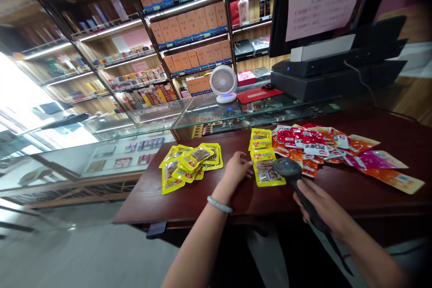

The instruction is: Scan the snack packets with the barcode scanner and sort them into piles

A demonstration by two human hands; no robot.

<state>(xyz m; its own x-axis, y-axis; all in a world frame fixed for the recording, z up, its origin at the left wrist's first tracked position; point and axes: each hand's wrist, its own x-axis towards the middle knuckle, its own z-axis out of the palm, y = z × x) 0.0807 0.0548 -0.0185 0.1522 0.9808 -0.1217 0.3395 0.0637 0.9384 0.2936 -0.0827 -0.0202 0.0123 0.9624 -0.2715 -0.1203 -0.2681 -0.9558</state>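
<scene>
Writing on the pink sheet (320,4) was too blurred to read in the head view. One scanner (288,168) sat in the right hand (324,207), fingers wrapped round its handle, head over the front yellow packet (266,172). Overlap hid the left pile's (192,160) count. Left hand (237,166), half-open, empty, lay just beside that front packet.

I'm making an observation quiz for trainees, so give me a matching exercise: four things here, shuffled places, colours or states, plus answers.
1. Scanner
2. Left hand
3. Fan
4. Mat

A. White, with a round head
B. Flat and red
C. Held in the right hand
D. Has a pale bracelet at its wrist

Pairs: 1-C, 2-D, 3-A, 4-B
</scene>
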